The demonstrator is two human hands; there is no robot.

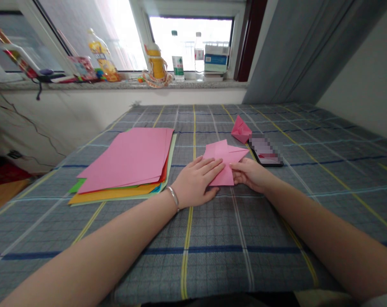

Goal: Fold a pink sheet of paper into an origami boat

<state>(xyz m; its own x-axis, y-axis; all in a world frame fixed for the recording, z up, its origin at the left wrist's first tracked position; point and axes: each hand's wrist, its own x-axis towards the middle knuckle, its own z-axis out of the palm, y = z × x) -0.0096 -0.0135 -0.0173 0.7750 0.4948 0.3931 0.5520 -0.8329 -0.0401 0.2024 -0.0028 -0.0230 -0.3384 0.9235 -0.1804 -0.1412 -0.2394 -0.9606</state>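
A sheet of pink folded paper (pixel 221 150) lies on the plaid cloth, with a pointed flap sticking out to its right. My left hand (pixel 195 181), with a silver bangle at the wrist, rests flat across the paper's left part, fingers stretched out. At the right edge my right hand (pixel 251 174) pinches the paper between thumb and fingers; some of those fingertips are hidden. Behind it stands a small pink folded paper shape (pixel 241 130). Touching or nearly touching that shape is a phone (pixel 266 152) with a blurred screen.
Left of my hands lies a stack of coloured paper (pixel 129 155), pink on top. The plaid cloth (pixel 219 230) covers the whole surface. On the windowsill (pixel 193 85) stand bottles, a yellow cup (pixel 157 64) and boxes (pixel 215 59). A grey curtain (pixel 276 59) hangs at the right.
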